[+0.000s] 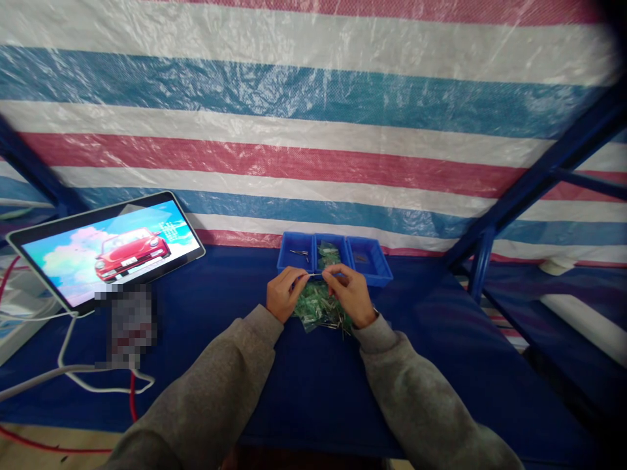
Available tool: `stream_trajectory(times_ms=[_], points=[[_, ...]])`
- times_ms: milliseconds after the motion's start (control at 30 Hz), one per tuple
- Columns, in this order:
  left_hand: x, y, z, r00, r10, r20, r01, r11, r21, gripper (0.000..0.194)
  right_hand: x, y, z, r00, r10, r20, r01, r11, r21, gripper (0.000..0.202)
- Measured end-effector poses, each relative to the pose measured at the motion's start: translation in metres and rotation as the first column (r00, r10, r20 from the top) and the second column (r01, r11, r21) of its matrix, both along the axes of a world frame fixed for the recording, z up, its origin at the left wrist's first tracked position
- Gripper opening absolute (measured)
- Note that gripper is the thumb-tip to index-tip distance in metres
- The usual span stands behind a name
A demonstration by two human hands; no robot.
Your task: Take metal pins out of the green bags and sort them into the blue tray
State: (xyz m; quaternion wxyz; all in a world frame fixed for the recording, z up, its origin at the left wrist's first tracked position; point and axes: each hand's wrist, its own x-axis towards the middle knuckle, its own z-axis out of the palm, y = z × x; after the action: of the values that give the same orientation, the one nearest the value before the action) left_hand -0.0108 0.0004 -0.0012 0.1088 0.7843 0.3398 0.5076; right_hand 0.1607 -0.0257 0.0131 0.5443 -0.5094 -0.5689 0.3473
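Soft gray sleeves (218, 378) lead to a left hand (285, 294) and a right hand (353, 295), both pinched narrow on one slender pale piece (316, 275) (too small for me to identify from here). It hangs above a crinkled heap of green-tinted plastic packets (313, 304) and thin metallic rods (334, 320), just before three boxy blue bins (377, 264).

The left forearm in a grey fabric sleeve (210, 385) reaches from near left, the right forearm in a matching grey sleeve (426, 388) from near right; both converge inward; the bare left hand (285, 292) and bare right hand (351, 295) face each other, just apart, fingers bent, thumbs pinching toward fingertips.
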Motion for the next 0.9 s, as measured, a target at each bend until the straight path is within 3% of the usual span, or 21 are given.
stream_trajectory(times_ms=[900], points=[[0.0007,-0.0024,0.0031,0.998,-0.045,0.041,0.042,0.997,0.066,0.014,0.0003,-0.0019,0.0001,0.972,-0.087,0.217,0.057,0.988,0.141,0.028]])
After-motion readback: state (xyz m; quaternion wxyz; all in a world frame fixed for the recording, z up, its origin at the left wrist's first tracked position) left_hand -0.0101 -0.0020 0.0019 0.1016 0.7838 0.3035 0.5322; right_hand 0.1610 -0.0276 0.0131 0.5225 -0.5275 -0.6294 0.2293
